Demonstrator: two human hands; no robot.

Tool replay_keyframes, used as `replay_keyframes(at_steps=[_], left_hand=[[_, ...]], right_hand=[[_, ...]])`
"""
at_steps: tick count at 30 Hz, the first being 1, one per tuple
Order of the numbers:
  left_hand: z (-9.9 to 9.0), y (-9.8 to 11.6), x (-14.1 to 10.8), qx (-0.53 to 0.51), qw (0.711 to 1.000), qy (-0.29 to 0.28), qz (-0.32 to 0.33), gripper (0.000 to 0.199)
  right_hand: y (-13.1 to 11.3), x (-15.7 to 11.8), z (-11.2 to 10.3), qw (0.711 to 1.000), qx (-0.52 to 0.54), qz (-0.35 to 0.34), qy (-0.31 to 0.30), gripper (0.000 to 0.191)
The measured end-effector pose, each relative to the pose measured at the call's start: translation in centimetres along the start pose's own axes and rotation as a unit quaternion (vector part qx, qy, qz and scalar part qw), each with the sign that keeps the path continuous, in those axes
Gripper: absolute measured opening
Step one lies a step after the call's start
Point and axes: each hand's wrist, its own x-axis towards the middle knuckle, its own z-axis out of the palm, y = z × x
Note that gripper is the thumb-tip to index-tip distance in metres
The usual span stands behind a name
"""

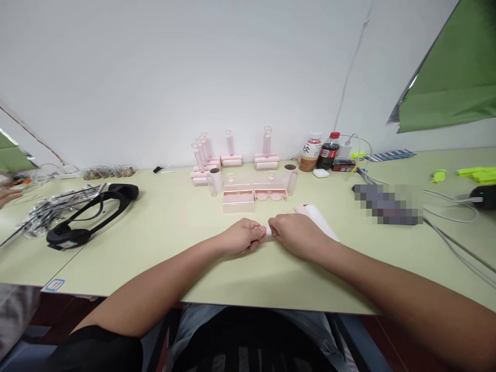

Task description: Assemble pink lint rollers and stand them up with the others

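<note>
A small pale pink cylindrical piece (268, 232) is gripped between my two hands, low over the table. My left hand (243, 236) pinches its left end with closed fingers. My right hand (293, 233) curls around its other end, so most of the piece is hidden. Just behind my right hand lies a white lint roller (321, 221) with a pink part, partly covered by the hand. Beyond my hands rest an open pink box-like cover (238, 202) and a pink piece with rounded cutouts (270, 195).
Several pink lint rollers (231, 161) stand by the wall. Clear covers with sheet rolls (291, 182) flank the boxes. Bottles (328, 151), cables and a pixelated dark object (387, 205) are to the right. A black headset strap (104, 217) and another person's hand (8, 197) are left.
</note>
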Motion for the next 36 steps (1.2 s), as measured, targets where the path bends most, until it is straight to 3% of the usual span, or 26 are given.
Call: replay_keyframes(at_steps=[13,18,24,30,36], left_hand=[[0.8,0.1,0.2,-0.11,0.991,0.002,-0.079,0.036],[0.7,0.0,0.3,-0.107,0.993,0.002,-0.048,0.035],[0.5,0.1,0.1,0.07,0.995,0.037,0.066,0.039],[0.5,0.2,0.3,-0.069,0.997,0.013,-0.04,0.036],[0.5,0.3,0.3,-0.11,0.993,-0.001,-0.048,0.033]], right_hand=[[0.1,0.3,1.0,0.999,-0.018,-0.027,0.001,0.015],[-0.1,0.2,0.2,0.999,-0.04,-0.017,0.016,0.017],[-0.2,0.0,-0.1,0.999,-0.044,-0.01,0.011,0.016],[0.0,0.1,0.4,0.999,-0.037,-0.015,0.026,0.016],[-0.1,0.1,0.5,0.999,-0.036,-0.008,0.027,0.017]])
